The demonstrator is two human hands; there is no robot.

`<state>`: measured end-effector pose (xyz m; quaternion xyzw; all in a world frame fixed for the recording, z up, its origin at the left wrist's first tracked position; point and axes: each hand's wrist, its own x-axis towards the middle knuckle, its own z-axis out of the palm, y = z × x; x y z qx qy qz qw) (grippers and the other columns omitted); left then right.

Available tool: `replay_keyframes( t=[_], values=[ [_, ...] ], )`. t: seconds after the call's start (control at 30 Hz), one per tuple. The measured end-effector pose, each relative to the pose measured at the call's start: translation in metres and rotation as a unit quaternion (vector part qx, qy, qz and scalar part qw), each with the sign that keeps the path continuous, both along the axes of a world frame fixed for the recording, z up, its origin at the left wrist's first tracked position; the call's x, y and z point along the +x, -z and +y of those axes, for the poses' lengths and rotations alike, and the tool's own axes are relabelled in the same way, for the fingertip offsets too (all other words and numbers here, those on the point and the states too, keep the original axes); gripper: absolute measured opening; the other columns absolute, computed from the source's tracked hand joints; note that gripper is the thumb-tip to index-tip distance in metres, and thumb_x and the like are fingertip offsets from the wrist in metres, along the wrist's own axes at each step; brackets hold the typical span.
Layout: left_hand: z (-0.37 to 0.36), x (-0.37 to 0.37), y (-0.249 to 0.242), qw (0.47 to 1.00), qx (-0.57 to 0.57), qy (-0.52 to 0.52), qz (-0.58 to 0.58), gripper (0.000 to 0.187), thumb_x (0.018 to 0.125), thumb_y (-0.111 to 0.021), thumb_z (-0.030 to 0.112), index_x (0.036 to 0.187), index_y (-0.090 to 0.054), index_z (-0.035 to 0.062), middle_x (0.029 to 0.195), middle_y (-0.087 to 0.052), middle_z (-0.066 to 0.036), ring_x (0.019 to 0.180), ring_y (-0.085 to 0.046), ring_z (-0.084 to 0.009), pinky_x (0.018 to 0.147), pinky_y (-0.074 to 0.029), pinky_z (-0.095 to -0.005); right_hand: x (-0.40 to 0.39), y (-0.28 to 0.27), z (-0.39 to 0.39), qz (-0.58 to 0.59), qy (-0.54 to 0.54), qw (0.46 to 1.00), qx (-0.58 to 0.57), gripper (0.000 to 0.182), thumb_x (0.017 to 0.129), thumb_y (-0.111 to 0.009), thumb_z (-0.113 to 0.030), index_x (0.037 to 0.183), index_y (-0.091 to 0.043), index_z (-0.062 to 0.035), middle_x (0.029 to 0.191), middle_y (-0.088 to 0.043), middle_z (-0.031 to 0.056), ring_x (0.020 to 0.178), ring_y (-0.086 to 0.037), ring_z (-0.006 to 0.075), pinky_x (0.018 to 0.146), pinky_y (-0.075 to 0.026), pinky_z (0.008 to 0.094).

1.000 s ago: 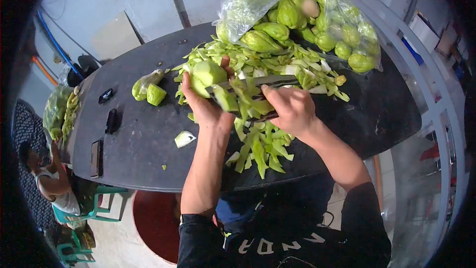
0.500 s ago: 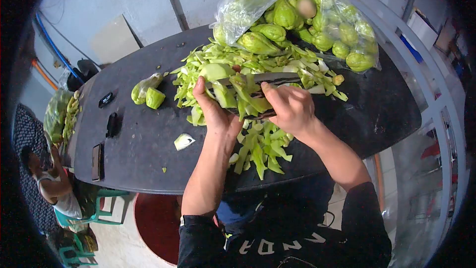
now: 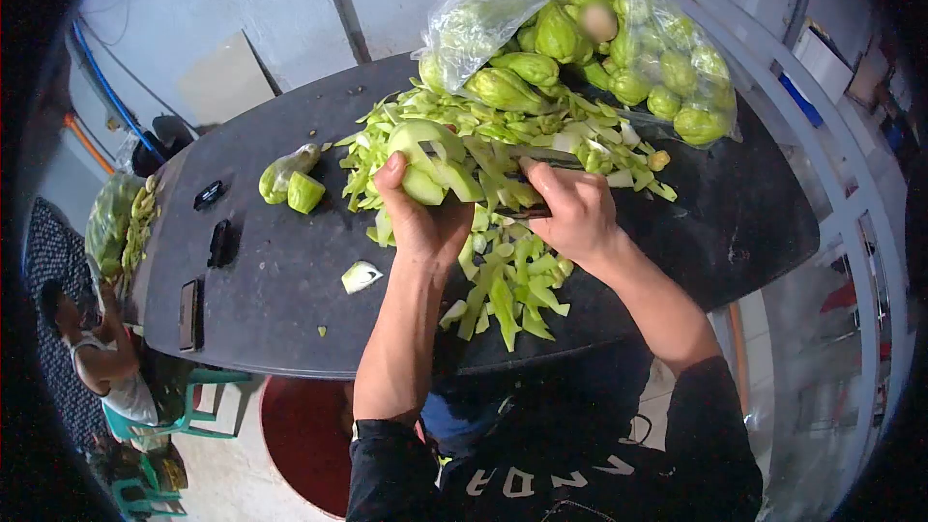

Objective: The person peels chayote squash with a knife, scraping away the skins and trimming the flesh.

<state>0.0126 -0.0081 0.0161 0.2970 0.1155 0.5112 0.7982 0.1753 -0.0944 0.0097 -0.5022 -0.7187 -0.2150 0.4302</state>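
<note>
Chayote (image 3: 425, 159), pale green and partly peeled, sits clamped in my left hand (image 3: 418, 217) above the dark table (image 3: 280, 271), fingers curled under it so the cut face meets the blade. My right hand (image 3: 575, 213) is closed around a knife (image 3: 541, 157), its blade laid across the fruit to shave off skin. Peel strips (image 3: 507, 290) lie heaped below, where they drop. A bag of whole chayotes (image 3: 619, 58) rests behind. Compared with 1 second ago, my left hand has turned the fruit and shifted right.
</note>
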Motion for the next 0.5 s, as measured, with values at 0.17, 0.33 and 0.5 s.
replay_keyframes(
  t=[0.17, 0.33, 0.5],
  values=[
    [0.003, -0.008, -0.005, 1.000, 0.021, 0.003, -0.001, 0.070, 0.075, -0.060, 0.056, 0.124, -0.055, 0.0069, 0.117, -0.059, -0.011, 0.109, -0.055, -0.0277, 0.099, -0.042, -0.0434, 0.001, 0.000, 0.001, 0.026, -0.023, 0.999, -0.017, 0.039, 0.065, -0.079, -0.013, 0.095, -0.056, -0.0062, 0.074, -0.066, 0.0097, 0.067, -0.067, 0.0305, 0.056, -0.053, 0.0412],
    [0.002, -0.012, -0.011, 0.999, 0.032, 0.017, 0.016, 0.074, 0.070, -0.065, 0.051, 0.126, -0.052, 0.0048, 0.117, -0.058, -0.012, 0.112, -0.053, -0.0285, 0.105, -0.037, -0.0453, -0.002, 0.001, -0.001, 0.026, -0.007, 0.999, -0.021, 0.036, 0.065, -0.075, -0.007, 0.095, -0.056, -0.0063, 0.075, -0.066, 0.0101, 0.068, -0.067, 0.0319, 0.056, -0.053, 0.0416],
    [0.006, -0.018, -0.008, 0.997, 0.053, 0.049, 0.034, 0.070, 0.069, -0.065, 0.051, 0.123, -0.054, 0.0067, 0.112, -0.060, -0.010, 0.101, -0.057, -0.0257, 0.082, -0.048, -0.0423, 0.002, 0.000, -0.001, 0.042, -0.004, 0.999, -0.033, 0.036, 0.065, -0.073, -0.005, 0.096, -0.055, -0.0051, 0.074, -0.066, 0.0105, 0.068, -0.067, 0.0333, 0.056, -0.052, 0.0423]
  ],
)
